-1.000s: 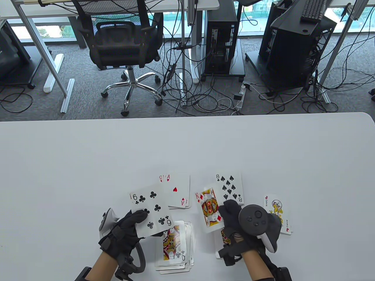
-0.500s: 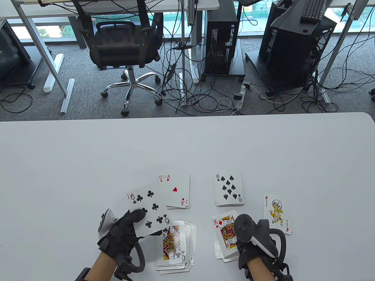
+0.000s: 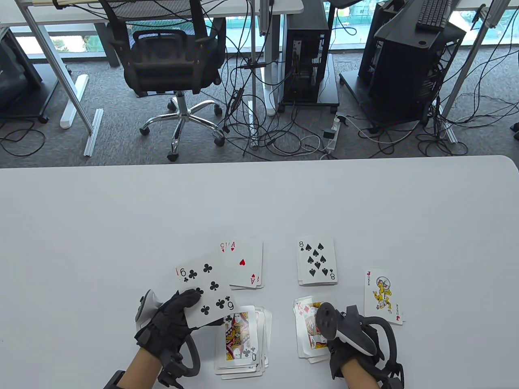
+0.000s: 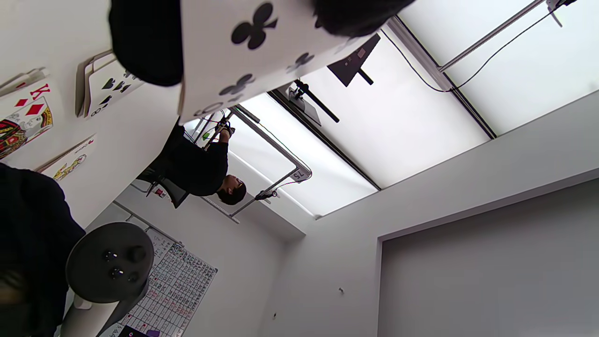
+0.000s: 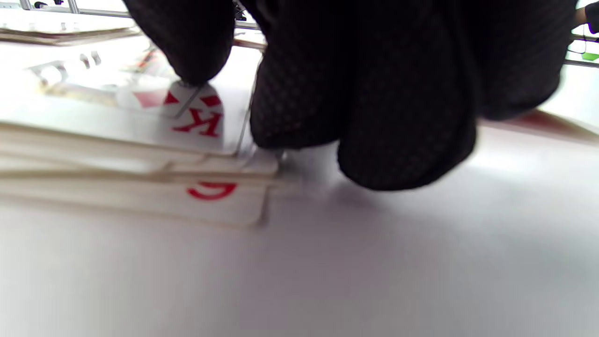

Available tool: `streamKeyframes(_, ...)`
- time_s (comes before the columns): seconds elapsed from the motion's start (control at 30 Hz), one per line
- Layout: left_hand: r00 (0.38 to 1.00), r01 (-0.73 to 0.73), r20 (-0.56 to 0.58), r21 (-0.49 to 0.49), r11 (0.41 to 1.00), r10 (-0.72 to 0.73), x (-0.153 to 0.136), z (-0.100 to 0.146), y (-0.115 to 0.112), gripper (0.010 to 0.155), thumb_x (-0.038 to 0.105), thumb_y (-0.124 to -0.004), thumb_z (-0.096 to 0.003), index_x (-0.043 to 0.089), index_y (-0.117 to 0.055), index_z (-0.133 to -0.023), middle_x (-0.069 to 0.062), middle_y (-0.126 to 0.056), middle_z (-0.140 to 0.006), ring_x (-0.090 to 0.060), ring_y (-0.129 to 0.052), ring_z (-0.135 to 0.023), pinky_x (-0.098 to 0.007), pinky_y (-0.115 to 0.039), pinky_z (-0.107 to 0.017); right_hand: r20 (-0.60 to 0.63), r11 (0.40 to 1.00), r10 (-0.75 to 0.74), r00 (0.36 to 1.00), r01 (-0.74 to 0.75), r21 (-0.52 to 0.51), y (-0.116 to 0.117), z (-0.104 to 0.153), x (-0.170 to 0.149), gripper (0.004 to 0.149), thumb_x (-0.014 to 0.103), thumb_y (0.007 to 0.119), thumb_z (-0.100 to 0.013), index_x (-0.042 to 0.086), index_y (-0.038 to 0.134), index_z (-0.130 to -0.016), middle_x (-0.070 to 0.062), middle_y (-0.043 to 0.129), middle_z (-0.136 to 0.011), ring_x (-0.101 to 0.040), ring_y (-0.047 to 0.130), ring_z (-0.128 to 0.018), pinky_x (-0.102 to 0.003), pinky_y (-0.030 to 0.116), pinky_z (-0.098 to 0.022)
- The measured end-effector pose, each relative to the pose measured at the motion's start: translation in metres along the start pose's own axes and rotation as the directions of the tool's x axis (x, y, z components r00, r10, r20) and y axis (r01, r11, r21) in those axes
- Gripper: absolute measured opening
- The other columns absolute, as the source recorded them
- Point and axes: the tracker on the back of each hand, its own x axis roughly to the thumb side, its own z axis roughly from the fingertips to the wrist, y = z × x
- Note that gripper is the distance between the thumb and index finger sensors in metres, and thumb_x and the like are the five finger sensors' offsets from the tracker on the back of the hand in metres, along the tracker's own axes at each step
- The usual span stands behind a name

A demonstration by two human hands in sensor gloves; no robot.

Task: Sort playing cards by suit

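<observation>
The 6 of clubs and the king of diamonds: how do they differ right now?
The 6 of clubs is gripped by the left hand, raised off the table; the king of diamonds lies on top of a pile under the right hand. One is a black number card, the other a red face card. Both are face up.

White table (image 3: 121,223), black clubs card (image 3: 207,289), black gloves (image 3: 170,320)

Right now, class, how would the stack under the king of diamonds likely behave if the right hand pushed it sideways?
The diamond stack would probably fan apart: its edges already sit uneven. The king of diamonds looks thin and glossy, so likely slippery under the right hand.
</observation>
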Motion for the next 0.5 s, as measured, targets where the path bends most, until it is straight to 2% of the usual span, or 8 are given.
streamKeyframes(0.07,1.0,-0.002,-0.004,-0.001,1.0,0.002,-0.001,0.0,0.0,0.048,0.034,-0.059,-0.0652,0.021,-0.047,-0.11,-0.009,-0.065,-0.108,-0.035,-0.08,-0.089,-0.047,-0.078,-0.059,0.023,0.997,-0.049,0.999,0.05,-0.063,-0.014,0.002,0.004,0.056,0.03,0.069,-0.054,-0.02,0.073,-0.078,-0.014,0.095,-0.04,-0.036,0.097,-0.028,-0.055,0.081,-0.033)
streamKeyframes(0.17,1.0,-0.001,-0.008,-0.001,1.0,0.001,-0.001,0.0,0.0,0.048,0.034,-0.059,-0.0653,0.021,-0.048,-0.11,-0.009,-0.065,-0.108,-0.035,-0.079,-0.089,-0.047,-0.077,-0.059,0.128,0.965,-0.183,0.975,0.203,-0.164,-0.041,0.005,0.019,0.056,0.03,0.067,-0.055,-0.02,0.073,-0.078,-0.014,0.095,-0.04,-0.036,0.097,-0.029,-0.055,0.081,-0.034)
streamKeyframes(0.27,1.0,0.003,-0.007,0.003,1.0,-0.003,0.0,0.001,0.0,0.048,0.034,-0.059,-0.0653,0.021,-0.048,-0.11,-0.009,-0.065,-0.108,-0.035,-0.08,-0.089,-0.047,-0.077,-0.059,0.27,0.894,-0.314,0.91,0.379,-0.238,-0.064,0.007,0.043,0.057,0.031,0.066,-0.056,-0.02,0.072,-0.079,-0.015,0.095,-0.042,-0.037,0.097,-0.03,-0.056,0.08,-0.034)
streamKeyframes(0.4,1.0,0.006,-0.014,0.001,1.0,-0.006,-0.001,0.001,0.0,0.048,0.034,-0.06,-0.0652,0.021,-0.048,-0.11,-0.009,-0.065,-0.108,-0.035,-0.08,-0.089,-0.047,-0.077,-0.059,0.466,0.802,-0.402,0.788,0.548,-0.236,-0.081,0.006,0.086,0.059,0.033,0.065,-0.056,-0.021,0.069,-0.082,-0.017,0.094,-0.046,-0.039,0.096,-0.034,-0.057,0.079,-0.037)
streamKeyframes(0.5,1.0,0.003,-0.022,-0.003,1.0,-0.003,-0.002,0.001,0.0,0.048,0.034,-0.06,-0.0652,0.021,-0.048,-0.11,-0.009,-0.065,-0.108,-0.036,-0.079,-0.089,-0.048,-0.077,-0.059,0.536,0.765,-0.447,0.717,0.616,-0.187,-0.079,0.004,0.112,0.066,0.037,0.065,-0.056,-0.022,0.064,-0.087,-0.019,0.092,-0.052,-0.042,0.094,-0.04,-0.059,0.077,-0.04)
